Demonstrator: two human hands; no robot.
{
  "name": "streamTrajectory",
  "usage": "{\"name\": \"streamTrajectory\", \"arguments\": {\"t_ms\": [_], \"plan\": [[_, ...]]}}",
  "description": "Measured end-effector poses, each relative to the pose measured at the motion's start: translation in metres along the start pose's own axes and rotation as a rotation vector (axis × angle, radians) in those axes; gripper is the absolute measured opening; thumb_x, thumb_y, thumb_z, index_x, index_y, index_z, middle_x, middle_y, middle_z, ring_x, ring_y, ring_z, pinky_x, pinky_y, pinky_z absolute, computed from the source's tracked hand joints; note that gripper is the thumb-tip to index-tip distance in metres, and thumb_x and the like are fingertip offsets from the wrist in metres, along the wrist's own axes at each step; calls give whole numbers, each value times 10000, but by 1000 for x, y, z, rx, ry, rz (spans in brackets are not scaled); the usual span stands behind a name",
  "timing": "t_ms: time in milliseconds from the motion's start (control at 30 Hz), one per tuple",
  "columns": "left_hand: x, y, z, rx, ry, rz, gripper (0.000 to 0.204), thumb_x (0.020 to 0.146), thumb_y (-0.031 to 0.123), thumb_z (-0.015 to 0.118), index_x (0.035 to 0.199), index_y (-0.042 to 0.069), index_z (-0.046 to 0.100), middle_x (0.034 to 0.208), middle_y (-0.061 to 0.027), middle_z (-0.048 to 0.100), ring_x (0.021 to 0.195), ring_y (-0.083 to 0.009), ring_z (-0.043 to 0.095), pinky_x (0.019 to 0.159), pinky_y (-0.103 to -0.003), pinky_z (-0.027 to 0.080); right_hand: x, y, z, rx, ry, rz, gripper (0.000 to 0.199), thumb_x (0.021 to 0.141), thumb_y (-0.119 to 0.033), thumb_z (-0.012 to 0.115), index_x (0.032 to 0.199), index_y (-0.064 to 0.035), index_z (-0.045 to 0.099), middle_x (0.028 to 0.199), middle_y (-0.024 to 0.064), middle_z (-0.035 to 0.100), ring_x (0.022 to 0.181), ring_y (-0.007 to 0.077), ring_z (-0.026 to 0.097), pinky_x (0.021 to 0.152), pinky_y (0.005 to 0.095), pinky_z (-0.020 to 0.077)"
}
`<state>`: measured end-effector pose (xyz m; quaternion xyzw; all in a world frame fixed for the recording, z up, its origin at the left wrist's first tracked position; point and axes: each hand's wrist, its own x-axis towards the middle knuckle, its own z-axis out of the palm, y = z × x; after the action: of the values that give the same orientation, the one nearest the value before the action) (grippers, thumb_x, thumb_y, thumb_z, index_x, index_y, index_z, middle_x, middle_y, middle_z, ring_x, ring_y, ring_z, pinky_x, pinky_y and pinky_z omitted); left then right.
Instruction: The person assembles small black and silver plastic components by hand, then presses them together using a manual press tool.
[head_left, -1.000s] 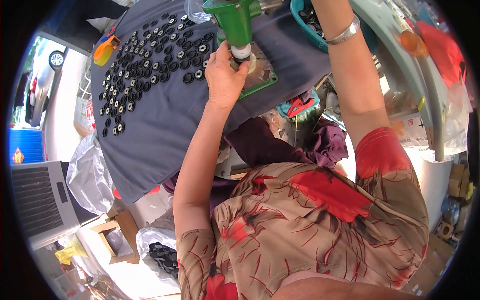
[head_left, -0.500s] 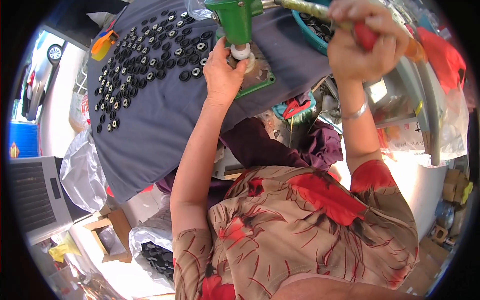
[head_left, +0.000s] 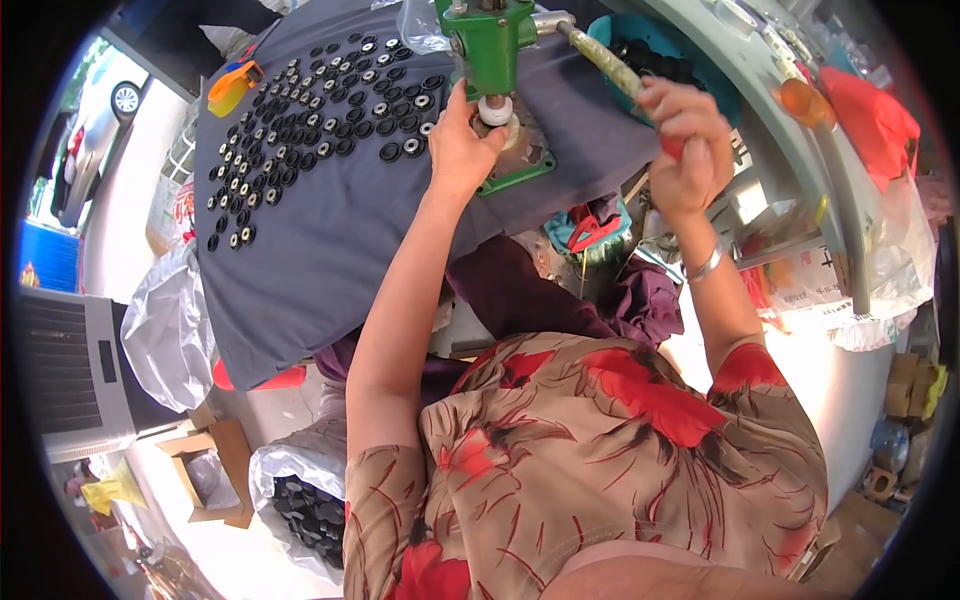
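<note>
A green hand press (head_left: 490, 50) stands at the far middle of the cloth-covered table. Its white plunger tip (head_left: 495, 110) points down over the base plate (head_left: 530, 160). My left hand (head_left: 460, 150) curls round the spot under the tip, thumb and fingers closed about a small part mostly hidden by them. My right hand (head_left: 690, 145) grips the outer end of the press lever (head_left: 608, 65), a bit of red knob showing between the fingers. Left of the press, many small black rings (head_left: 412, 147), several with pale metal centres, lie spread over the dark cloth (head_left: 330, 220).
A teal basin (head_left: 722, 85) of black parts sits right of the press, behind the lever. An orange and yellow item (head_left: 234, 90) lies at the table's far left. On the floor at lower left are an open sack of black parts (head_left: 310, 510) and a cardboard box (head_left: 235, 470).
My right hand and the lever have come lower and a little left in the picture. My left hand stays at the press under the tip. The whole view has shifted slightly.
</note>
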<state>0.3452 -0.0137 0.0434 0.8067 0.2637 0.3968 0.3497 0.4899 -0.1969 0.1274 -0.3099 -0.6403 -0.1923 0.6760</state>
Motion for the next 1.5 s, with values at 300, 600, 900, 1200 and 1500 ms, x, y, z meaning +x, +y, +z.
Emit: {"name": "streamTrajectory", "arguments": {"t_ms": [300, 600, 900, 1200, 1500], "plan": [[-15, 9, -14, -82, 61, -109, 878, 690, 83, 822, 1444, 30, 376, 1074, -134, 703, 970, -164, 657, 877, -296, 489, 125, 24, 42, 440, 285, 362, 265, 989, -216, 448, 872, -7, 561, 691, 81, 572, 576, 138, 545, 535, 246, 442], [-7, -8, -4, -106, 45, -101, 897, 693, 35, 826, 1451, 14, 347, 1092, -150, 701, 1026, -133, 637, 924, -278, 473, 123, 32, 42, 115, 210, 248, 258, 982, -201, 457, 854, -8, 571, 669, 76, 566, 548, 129, 544, 526, 242, 443], [-1, -11, 5, -161, -4, -49, 908, 680, 96, 812, 1438, -12, 325, 1100, -152, 698, 985, -250, 685, 878, -329, 504, 14, 10, 10, 311, 122, 6, 232, 970, -148, 425, 872, 27, 542, 863, 180, 585, 842, 306, 617, 865, 508, 493], [-2, -16, 6, -247, 22, -14, 830, 691, 95, 792, 1409, 1, 388, 1102, -170, 692, 927, -237, 696, 827, -317, 518, 8, 4, -5, 128, -56, 42, 208, 962, -171, 462, 914, 22, 523, 867, 183, 584, 837, 312, 620, 928, 561, 460], [-82, 19, -132, -217, 251, -356, 275, 802, 47, 699, 1070, -16, 699, 932, -41, 684, 845, -86, 600, 761, -207, 463, 160, 71, 52, 150, 204, 154, 257, 981, -204, 473, 835, -12, 561, 671, 60, 548, 518, 123, 512, 476, 248, 446]]}}
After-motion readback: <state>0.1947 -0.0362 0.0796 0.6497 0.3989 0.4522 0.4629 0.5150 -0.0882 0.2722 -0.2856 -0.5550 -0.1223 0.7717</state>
